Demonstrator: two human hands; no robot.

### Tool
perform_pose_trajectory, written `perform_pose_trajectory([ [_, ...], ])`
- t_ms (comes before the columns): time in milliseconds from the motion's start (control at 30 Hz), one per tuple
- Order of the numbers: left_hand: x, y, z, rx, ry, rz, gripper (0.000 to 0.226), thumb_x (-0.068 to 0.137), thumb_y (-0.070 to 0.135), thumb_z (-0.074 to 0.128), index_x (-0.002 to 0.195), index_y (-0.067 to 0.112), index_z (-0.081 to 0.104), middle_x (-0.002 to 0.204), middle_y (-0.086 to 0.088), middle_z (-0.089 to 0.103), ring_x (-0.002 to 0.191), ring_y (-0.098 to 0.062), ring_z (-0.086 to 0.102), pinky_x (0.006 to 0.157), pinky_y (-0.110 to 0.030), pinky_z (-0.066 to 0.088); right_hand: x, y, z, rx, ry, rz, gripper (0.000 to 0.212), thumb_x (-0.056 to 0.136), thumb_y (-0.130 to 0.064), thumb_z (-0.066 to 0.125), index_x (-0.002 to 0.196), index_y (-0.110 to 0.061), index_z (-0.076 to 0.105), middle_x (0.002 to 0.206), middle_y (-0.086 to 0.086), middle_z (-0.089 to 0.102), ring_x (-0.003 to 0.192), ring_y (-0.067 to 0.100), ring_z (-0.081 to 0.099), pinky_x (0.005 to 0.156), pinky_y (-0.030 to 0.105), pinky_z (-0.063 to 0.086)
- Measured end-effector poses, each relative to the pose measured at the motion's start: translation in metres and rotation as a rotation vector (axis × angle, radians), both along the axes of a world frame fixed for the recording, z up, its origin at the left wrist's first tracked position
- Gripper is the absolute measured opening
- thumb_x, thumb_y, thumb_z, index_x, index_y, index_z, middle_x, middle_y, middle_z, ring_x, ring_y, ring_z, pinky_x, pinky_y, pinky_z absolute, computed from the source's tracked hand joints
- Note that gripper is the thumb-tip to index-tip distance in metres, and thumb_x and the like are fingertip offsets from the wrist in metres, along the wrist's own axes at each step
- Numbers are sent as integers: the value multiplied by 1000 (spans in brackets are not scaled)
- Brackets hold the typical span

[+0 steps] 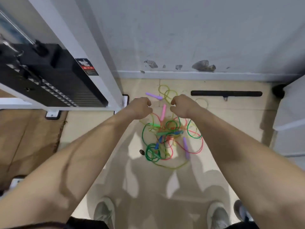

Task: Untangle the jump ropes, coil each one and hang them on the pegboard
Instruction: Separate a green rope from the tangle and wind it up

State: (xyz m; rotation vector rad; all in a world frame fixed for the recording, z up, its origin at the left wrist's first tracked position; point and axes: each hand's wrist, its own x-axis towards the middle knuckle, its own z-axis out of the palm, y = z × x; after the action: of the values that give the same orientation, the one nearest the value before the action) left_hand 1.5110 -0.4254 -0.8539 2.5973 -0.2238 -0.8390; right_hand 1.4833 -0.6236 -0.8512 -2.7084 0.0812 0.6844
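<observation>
Green, pink, yellow and blue plastic jump ropes (165, 138) lie knotted on the beige floor (239, 109), right below our hands. Our left hand (140, 108) and right hand (183, 107) hover with fingers curled, and we can't tell if they're pinching anything. The cords look light, floppy and slick, so we'd grab a stiff bit, like the pink plastic handle (163, 111).

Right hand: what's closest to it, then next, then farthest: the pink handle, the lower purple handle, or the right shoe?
1. Pink handle, just left of the right hand.
2. Lower purple handle, well below it.
3. Right shoe, at the bottom edge.
</observation>
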Motion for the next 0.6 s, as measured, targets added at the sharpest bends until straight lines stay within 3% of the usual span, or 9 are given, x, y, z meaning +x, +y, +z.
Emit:
perform_pose_trajectory([
  [233, -54, 12, -170, 28, 111, -10, 39, 98, 24, 56, 135, 13, 54, 137, -10, 55, 125, -26, 51, 94, -26, 39, -66, -6, -163, 7, 112, -38, 26, 93, -16, 52, 113, -4, 64, 112, 16, 63, 104, 36, 62, 81, 38, 52],
  [333, -71, 14, -207, 16, 132, 4, 39, 96, 25, 58, 133, 16, 54, 135, -8, 55, 121, -25, 53, 93, -26, 41, -93, -13, -198, 20, 109, -76, 15, 95, -23, 54, 101, -11, 61, 100, 8, 62, 98, 30, 61, 72, 31, 40],
  [467, -81, 1, -230, -80, -95, 58, 27, 93, 22, 59, 118, 17, 69, 117, -4, 65, 108, -22, 59, 90, -29, 47, -111, -8, -231, 73, 153, -161, 30, 98, -18, 46, 124, -10, 59, 127, 12, 61, 117, 32, 57, 84, 30, 40],
  [600, -68, -30, -260, -48, -338, -104, 24, 90, 20, 63, 111, 20, 73, 106, -2, 70, 101, -23, 62, 84, -33, 50, -111, 2, -264, 210, 122, -196, 35, 97, -12, 44, 128, -9, 61, 120, 9, 65, 116, 29, 57, 89, 30, 42],
])
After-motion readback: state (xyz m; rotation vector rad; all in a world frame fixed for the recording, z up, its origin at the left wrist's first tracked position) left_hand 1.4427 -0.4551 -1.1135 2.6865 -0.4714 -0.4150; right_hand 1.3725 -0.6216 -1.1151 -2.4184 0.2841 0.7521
